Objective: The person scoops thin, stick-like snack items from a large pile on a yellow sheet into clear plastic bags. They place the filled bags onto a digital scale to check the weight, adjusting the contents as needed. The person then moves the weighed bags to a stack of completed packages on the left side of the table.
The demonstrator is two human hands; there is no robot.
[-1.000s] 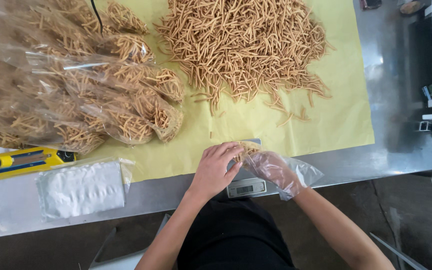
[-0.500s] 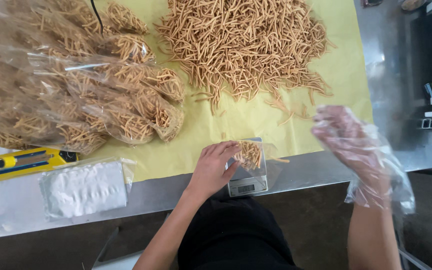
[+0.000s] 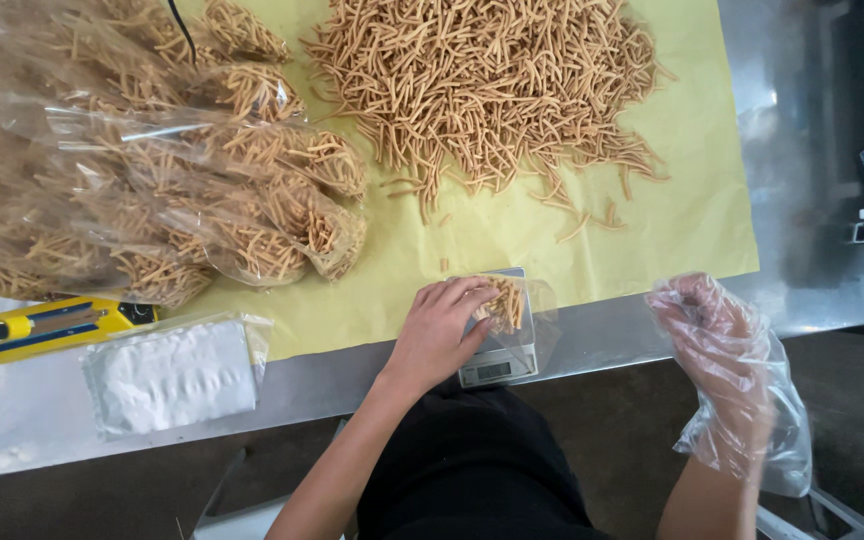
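At the far left of the steel table (image 3: 652, 330) lie a yellow tool (image 3: 47, 328) and a stack of clear flat bags (image 3: 174, 372), with filled bags of snack sticks (image 3: 152, 180) piled above them on the yellow paper (image 3: 692, 215). The left hand (image 3: 439, 332) pinches the small bag of sticks (image 3: 508, 305) sitting on the scale (image 3: 494, 352) at the table's near edge. A loose heap of sticks (image 3: 492, 85) lies beyond. The right hand (image 3: 717, 345), in a loose plastic glove, hangs off the table edge, fingers curled, holding nothing.

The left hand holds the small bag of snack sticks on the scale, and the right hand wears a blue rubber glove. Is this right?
Not quite: the head view shows the right hand in a loose clear plastic glove, not blue rubber. The left hand does hold the small bag on the scale.
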